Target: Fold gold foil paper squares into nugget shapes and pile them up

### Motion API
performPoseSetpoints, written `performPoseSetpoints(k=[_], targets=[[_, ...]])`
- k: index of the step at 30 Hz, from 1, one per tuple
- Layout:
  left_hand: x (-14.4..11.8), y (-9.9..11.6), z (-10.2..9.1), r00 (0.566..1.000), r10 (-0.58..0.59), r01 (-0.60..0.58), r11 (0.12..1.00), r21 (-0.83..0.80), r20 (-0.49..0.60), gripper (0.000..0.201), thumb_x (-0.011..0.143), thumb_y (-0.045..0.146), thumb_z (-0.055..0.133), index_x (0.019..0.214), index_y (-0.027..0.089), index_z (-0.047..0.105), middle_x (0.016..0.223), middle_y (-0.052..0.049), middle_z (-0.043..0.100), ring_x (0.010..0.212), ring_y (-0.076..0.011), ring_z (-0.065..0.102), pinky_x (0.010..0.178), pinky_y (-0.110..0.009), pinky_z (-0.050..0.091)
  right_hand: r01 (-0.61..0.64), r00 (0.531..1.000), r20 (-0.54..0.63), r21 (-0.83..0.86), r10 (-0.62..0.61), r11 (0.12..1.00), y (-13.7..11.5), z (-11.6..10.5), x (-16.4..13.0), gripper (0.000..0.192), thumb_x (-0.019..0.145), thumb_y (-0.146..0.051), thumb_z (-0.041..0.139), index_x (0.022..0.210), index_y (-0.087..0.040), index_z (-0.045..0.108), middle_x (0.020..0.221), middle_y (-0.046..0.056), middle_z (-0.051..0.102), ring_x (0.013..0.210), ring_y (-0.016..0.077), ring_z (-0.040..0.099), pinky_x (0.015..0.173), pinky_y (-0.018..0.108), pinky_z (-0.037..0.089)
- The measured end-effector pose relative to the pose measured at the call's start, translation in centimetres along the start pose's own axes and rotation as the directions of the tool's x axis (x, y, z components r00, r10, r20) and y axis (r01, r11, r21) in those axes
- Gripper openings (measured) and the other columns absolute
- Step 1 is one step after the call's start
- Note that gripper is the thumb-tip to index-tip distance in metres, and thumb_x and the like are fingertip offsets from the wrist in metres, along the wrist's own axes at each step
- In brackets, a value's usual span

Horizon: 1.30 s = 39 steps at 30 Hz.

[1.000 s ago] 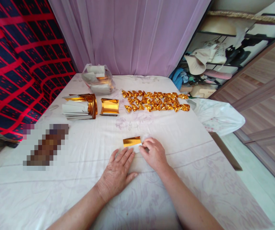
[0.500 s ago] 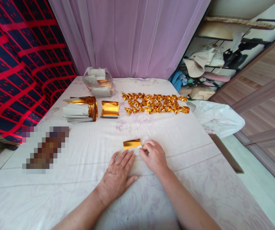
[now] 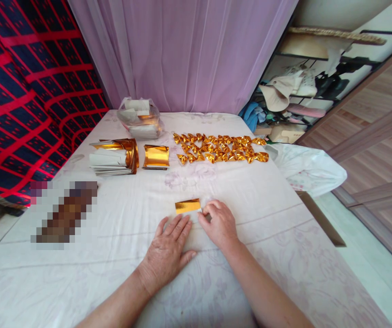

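Observation:
A small sheet of gold foil paper (image 3: 187, 206) lies on the table with a pale strip along its near edge. My left hand (image 3: 168, 248) rests flat, palm down, just in front of it, fingers stretched and fingertips by that near edge. Curled at the sheet's right end is my right hand (image 3: 219, 224), thumb and forefinger pinched on its near corner. Farther off, rows of folded gold foil pieces (image 3: 221, 148) sit at the back right. To their left are a short stack of gold foil sheets (image 3: 157, 157) and a larger stack of foil paper (image 3: 112, 159).
A clear plastic bag (image 3: 139, 118) holding more paper stands at the back left. A blurred-out patch (image 3: 68, 214) covers something on the left. The flowered tablecloth (image 3: 124, 218) spreads beneath everything. Beyond the right edge are a white bag (image 3: 312, 168) and a cluttered shelf (image 3: 298, 98).
Both hands and the foil sheet keep almost the same place. The whole view has shifted very slightly.

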<state>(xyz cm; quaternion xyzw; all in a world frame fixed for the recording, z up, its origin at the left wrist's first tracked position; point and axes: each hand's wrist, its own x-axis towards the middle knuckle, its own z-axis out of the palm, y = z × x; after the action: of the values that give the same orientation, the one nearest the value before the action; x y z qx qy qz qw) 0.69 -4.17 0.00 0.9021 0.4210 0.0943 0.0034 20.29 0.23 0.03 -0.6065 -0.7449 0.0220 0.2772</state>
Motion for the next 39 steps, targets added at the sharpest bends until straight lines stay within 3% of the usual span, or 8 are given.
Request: performPoseSetpoints(k=[20,39], targets=[[0.06,0.02,-0.05,1.000,-0.017,0.017,1.000,-0.020,-0.003,0.060,0.092,0.052,0.049,0.140,0.016,0.045,0.143,-0.012,0.051,0.133,-0.0305,0.042,0.110,-0.053,0.029,0.008,1.000,-0.014,-0.001,-0.008,1.000,0.09,0.10,-0.10,0.010,0.082,-0.023,0.062,0.074,-0.023,0.055,0.081,0.002,0.059,0.081,0.0198,0.056,0.076,0.031,0.042],[0.26,0.02,-0.49,1.000,-0.019,0.020,0.999,-0.032,0.012,0.058,0.092,0.050,0.050,0.138,0.015,0.047,0.142,-0.013,0.051,0.131,-0.0310,0.044,0.108,-0.053,0.029,0.040,0.998,0.050,0.062,-0.043,0.997,0.09,-0.23,-0.09,0.004,0.084,-0.024,0.062,0.081,-0.022,0.064,0.089,0.003,0.063,0.086,0.0192,0.057,0.079,0.032,0.040]])
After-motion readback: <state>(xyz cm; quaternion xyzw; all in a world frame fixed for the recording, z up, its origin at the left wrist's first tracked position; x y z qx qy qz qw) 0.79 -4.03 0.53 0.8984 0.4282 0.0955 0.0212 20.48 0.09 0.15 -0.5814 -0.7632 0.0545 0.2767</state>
